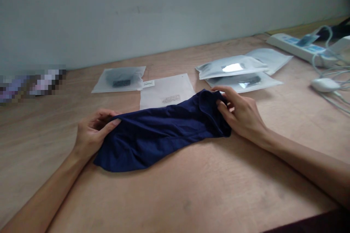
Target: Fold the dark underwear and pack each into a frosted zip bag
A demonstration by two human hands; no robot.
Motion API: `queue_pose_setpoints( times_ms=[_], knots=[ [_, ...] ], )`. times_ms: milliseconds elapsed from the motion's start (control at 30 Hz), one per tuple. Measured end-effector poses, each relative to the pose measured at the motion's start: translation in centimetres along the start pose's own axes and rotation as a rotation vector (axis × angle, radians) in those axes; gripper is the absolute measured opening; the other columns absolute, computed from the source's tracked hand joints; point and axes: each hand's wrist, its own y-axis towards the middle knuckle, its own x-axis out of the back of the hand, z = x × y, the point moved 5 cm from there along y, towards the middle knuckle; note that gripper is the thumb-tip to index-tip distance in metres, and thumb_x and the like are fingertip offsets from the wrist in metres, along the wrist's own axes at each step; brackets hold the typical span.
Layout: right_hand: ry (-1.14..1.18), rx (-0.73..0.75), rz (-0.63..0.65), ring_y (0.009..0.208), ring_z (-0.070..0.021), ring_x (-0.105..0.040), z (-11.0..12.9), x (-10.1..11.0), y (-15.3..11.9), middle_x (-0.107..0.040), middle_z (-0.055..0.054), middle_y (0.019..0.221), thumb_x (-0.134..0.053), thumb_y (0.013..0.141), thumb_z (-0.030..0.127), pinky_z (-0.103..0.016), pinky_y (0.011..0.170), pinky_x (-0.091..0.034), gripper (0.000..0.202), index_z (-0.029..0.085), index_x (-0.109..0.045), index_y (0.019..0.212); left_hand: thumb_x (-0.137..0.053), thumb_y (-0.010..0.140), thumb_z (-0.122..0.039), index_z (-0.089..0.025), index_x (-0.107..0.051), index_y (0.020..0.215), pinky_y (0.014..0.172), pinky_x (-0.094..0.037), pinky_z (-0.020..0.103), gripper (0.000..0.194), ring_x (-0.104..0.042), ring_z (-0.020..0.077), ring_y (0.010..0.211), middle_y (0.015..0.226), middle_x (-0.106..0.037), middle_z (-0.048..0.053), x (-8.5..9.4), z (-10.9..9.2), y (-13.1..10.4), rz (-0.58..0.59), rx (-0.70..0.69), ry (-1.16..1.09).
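Note:
A navy blue piece of folded cloth [158,131], probably a garment though its kind does not show, stretches across the table between my hands. At its left end my left hand [95,131] pinches the upper edge, thumb on top. My right hand [240,111] grips the other end, where the fabric is bunched and folded over. Just behind the cloth lies a flat white zip bag [169,89] with small dark print, its lower edge covered by the cloth. A small white label [149,83] shows at that bag's left side.
Behind to the left is a frosted bag [119,79] with something dark inside. Several filled frosted bags [232,67] are stacked at the back right. A white power strip [303,49], a charger [325,85] and cables lie at far right. A wall [164,14] bounds the table [191,196].

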Motion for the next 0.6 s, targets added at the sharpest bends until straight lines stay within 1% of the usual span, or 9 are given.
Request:
queue_pose_setpoints(
  times_ms=[33, 100, 167, 233, 300, 367, 400, 500, 600],
  knots=[
    [0.000, 0.018, 0.014, 0.070, -0.0232, -0.068, 0.3, 0.0, -0.1, -0.074, -0.008, 0.099, -0.047, 0.097, 0.035, -0.038, 0.067, -0.053, 0.042, 0.023, -0.057, 0.137, -0.079, 0.079, -0.048, -0.019, -0.066, 0.090, 0.076, -0.058, 0.022, 0.034, -0.072, 0.0154, 0.084, 0.096, -0.077, 0.002, 0.0, -0.1, -0.1, 0.005, 0.002, -0.019],
    [0.011, 0.076, 0.059, 0.092, -0.0266, -0.070, 1.0, -0.1, -0.2, -0.070, -0.010, 0.116, -0.047, 0.100, 0.045, -0.042, 0.079, -0.055, 0.045, 0.025, -0.055, 0.139, -0.080, 0.077, -0.049, -0.018, -0.066, 0.088, 0.072, -0.059, 0.022, 0.036, -0.072, 0.0160, 0.081, 0.093, -0.077, 0.003, -0.2, -0.4, -0.1, 0.030, 0.009, -0.036],
    [0.013, 0.134, 0.106, 0.111, -0.0299, -0.065, 1.5, -0.4, -0.3, -0.063, -0.011, 0.129, -0.054, 0.096, 0.056, -0.044, 0.090, -0.054, 0.050, 0.025, -0.058, 0.134, -0.083, 0.075, -0.047, -0.017, -0.068, 0.087, 0.065, -0.057, 0.020, 0.036, -0.071, 0.0151, 0.074, 0.085, -0.076, 0.003, -0.4, -0.5, -0.2, 0.062, 0.020, -0.033],
    [-0.015, 0.188, 0.114, 0.114, -0.0315, -0.062, 1.9, -0.7, -0.4, -0.060, -0.012, 0.131, -0.064, 0.088, 0.060, -0.045, 0.092, -0.053, 0.051, 0.024, -0.063, 0.125, -0.085, 0.073, -0.045, -0.017, -0.069, 0.085, 0.060, -0.055, 0.018, 0.035, -0.069, 0.0136, 0.068, 0.080, -0.074, 0.001, -0.5, -0.7, -0.1, 0.081, 0.029, -0.025],
    [-0.042, 0.227, 0.079, 0.110, -0.0307, -0.063, 2.0, -0.8, -0.5, -0.062, -0.013, 0.126, -0.068, 0.087, 0.049, -0.044, 0.090, -0.054, 0.036, 0.022, -0.067, 0.112, -0.085, 0.072, -0.045, -0.017, -0.069, 0.085, 0.058, -0.054, 0.017, 0.035, -0.067, 0.0125, 0.065, 0.078, -0.073, 0.000, -0.6, -0.7, 0.0, 0.088, 0.035, -0.020],
    [-0.033, 0.247, 0.031, 0.105, -0.0286, -0.065, 1.9, -0.7, -0.4, -0.067, -0.011, 0.118, -0.063, 0.090, 0.033, -0.042, 0.087, -0.054, 0.017, 0.022, -0.067, 0.102, -0.085, 0.072, -0.045, -0.017, -0.069, 0.085, 0.058, -0.053, 0.017, 0.035, -0.067, 0.0121, 0.065, 0.078, -0.073, 0.000, -0.6, -0.6, 0.1, 0.088, 0.041, -0.017],
    [-0.021, 0.243, 0.007, 0.102, -0.0275, -0.066, 1.9, -0.6, -0.4, -0.069, -0.010, 0.114, -0.059, 0.091, 0.028, -0.040, 0.085, -0.054, 0.012, 0.022, -0.066, 0.100, -0.085, 0.071, -0.045, -0.017, -0.069, 0.085, 0.058, -0.053, 0.017, 0.035, -0.067, 0.0123, 0.066, 0.079, -0.073, 0.000, -0.6, -0.6, 0.1, 0.087, 0.045, -0.017],
    [0.002, 0.166, -0.056, 0.086, -0.0244, -0.070, 1.4, -0.1, -0.3, -0.073, -0.007, 0.097, -0.058, 0.090, 0.024, -0.036, 0.075, -0.053, 0.012, 0.023, -0.064, 0.100, -0.086, 0.070, -0.045, -0.017, -0.070, 0.084, 0.057, -0.053, 0.017, 0.035, -0.067, 0.0126, 0.065, 0.078, -0.073, 0.000, -0.7, -0.4, 0.2, 0.085, 0.059, -0.020],
    [0.029, 0.077, -0.065, 0.060, -0.0181, -0.064, 0.9, 0.3, -0.3, -0.073, -0.002, 0.083, -0.057, 0.089, 0.023, -0.030, 0.059, -0.047, 0.020, 0.023, -0.062, 0.108, -0.086, 0.068, -0.044, -0.017, -0.070, 0.083, 0.056, -0.052, 0.017, 0.035, -0.067, 0.0126, 0.063, 0.076, -0.073, 0.000, -0.7, -0.3, 0.2, 0.074, 0.074, -0.032]
  ],
)
